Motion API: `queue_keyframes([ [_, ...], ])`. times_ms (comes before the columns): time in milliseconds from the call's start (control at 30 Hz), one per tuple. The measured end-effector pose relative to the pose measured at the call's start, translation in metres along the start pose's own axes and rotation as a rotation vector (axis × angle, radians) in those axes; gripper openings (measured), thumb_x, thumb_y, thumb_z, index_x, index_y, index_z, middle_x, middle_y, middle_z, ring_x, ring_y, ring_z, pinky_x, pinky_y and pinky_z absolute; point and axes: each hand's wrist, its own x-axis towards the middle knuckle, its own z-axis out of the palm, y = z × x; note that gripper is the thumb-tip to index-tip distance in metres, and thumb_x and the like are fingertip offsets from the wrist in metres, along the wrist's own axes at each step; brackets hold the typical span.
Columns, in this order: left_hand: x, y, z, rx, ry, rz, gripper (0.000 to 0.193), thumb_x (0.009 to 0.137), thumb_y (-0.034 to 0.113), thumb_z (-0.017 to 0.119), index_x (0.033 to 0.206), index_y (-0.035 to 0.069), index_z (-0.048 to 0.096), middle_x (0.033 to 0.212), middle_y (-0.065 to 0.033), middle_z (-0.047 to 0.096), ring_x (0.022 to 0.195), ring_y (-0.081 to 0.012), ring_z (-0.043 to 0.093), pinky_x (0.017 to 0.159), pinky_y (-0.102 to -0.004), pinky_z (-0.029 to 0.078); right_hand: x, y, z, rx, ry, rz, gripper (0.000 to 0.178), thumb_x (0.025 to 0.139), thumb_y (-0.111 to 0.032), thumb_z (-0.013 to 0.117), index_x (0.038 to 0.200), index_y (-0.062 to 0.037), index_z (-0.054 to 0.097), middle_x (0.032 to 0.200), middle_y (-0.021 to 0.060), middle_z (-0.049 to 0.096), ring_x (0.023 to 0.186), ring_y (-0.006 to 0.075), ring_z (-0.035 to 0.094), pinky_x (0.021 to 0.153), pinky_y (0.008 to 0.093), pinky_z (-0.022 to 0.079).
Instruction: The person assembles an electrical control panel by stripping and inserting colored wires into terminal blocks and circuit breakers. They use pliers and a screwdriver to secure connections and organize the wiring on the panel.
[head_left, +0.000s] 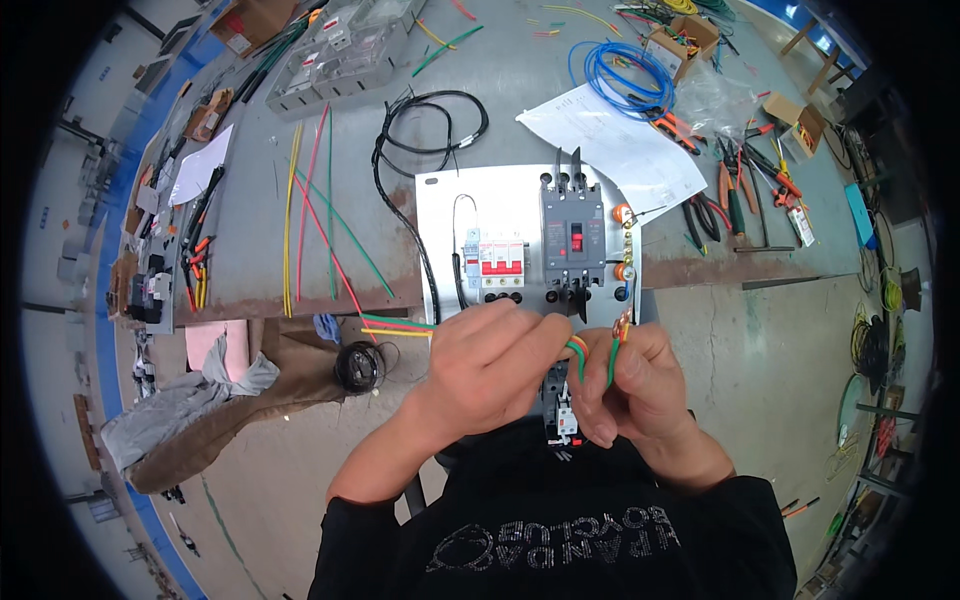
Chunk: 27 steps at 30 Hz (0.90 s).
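My left hand (490, 355) is closed around a bundle of red, green and yellow wires (400, 326), whose tails stick out to its left. The bundle loops between my hands. Its other end is pinched in my right hand (648, 385), where bare copper strands (622, 322) show above the fingertips. Both hands are at the near edge of a white mounting plate (440, 220). On the plate sit a large grey circuit breaker (575, 235), a small breaker with red switches (502, 262) and a busbar on orange insulators (624, 214). A black and white device (563, 415) shows partly below my hands.
Red, green and yellow wires (330, 220) lie left on the grey table (530, 70). A black cable (440, 95) runs onto the plate. Paper (600, 140), a blue wire coil (635, 75) and pliers (735, 180) lie right. A brown cloth (230, 420) hangs at left.
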Motion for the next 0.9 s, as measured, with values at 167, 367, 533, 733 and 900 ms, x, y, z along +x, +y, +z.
queue_keyframes([
  [167, 0.004, -0.014, 0.002, -0.009, 0.000, 0.075, 0.031, 0.070, 0.003, 0.078, 0.101, 0.002, 0.073, 0.076, -0.0048, 0.054, 0.060, -0.0215, 0.054, 0.051, -0.0361, 0.042, 0.007, 0.003, -0.004, 0.069, 0.004, 0.021, 0.046, 0.112, -0.036, 0.061, 0.092, 0.0052, 0.070, 0.069, 0.0113, 0.065, 0.048, 0.0167, 0.060, 0.042, 0.0291, 0.049],
  [367, 0.008, -0.024, 0.004, -0.022, -0.019, 0.060, 0.027, 0.075, 0.001, 0.078, 0.101, 0.001, 0.073, 0.077, -0.0069, 0.058, 0.062, -0.0239, 0.058, 0.053, -0.0373, 0.046, 0.018, 0.003, -0.010, 0.098, -0.029, 0.017, 0.044, 0.113, -0.035, 0.058, 0.094, 0.0033, 0.069, 0.070, 0.0114, 0.064, 0.048, 0.0158, 0.058, 0.043, 0.0292, 0.049],
  [533, 0.018, -0.028, 0.012, 0.008, -0.030, -0.040, 0.022, 0.085, 0.001, 0.079, 0.106, 0.000, 0.072, 0.077, -0.0104, 0.063, 0.065, -0.0285, 0.063, 0.057, -0.0386, 0.050, 0.025, 0.008, -0.041, 0.245, 0.007, 0.078, 0.053, 0.117, -0.046, 0.040, 0.119, -0.0006, 0.068, 0.076, 0.0100, 0.062, 0.050, 0.0137, 0.055, 0.042, 0.0281, 0.045],
  [733, 0.020, -0.027, 0.004, 0.117, -0.059, -0.131, 0.017, 0.089, 0.001, 0.077, 0.106, 0.001, 0.071, 0.078, -0.0115, 0.063, 0.069, -0.0294, 0.065, 0.060, -0.0405, 0.050, 0.036, -0.007, -0.057, 0.052, 0.146, -0.061, 0.048, 0.116, -0.040, 0.046, 0.135, -0.0006, 0.065, 0.078, 0.0072, 0.063, 0.052, 0.0104, 0.056, 0.047, 0.0238, 0.047],
  [900, 0.020, -0.027, 0.005, 0.116, -0.118, -0.188, 0.013, 0.092, 0.002, 0.075, 0.104, 0.001, 0.071, 0.081, -0.0126, 0.064, 0.072, -0.0310, 0.066, 0.063, -0.0421, 0.051, 0.041, -0.003, -0.051, -0.143, 0.208, 0.008, 0.036, 0.111, -0.031, 0.061, 0.129, -0.0004, 0.068, 0.080, 0.0061, 0.066, 0.055, 0.0112, 0.061, 0.047, 0.0247, 0.048],
])
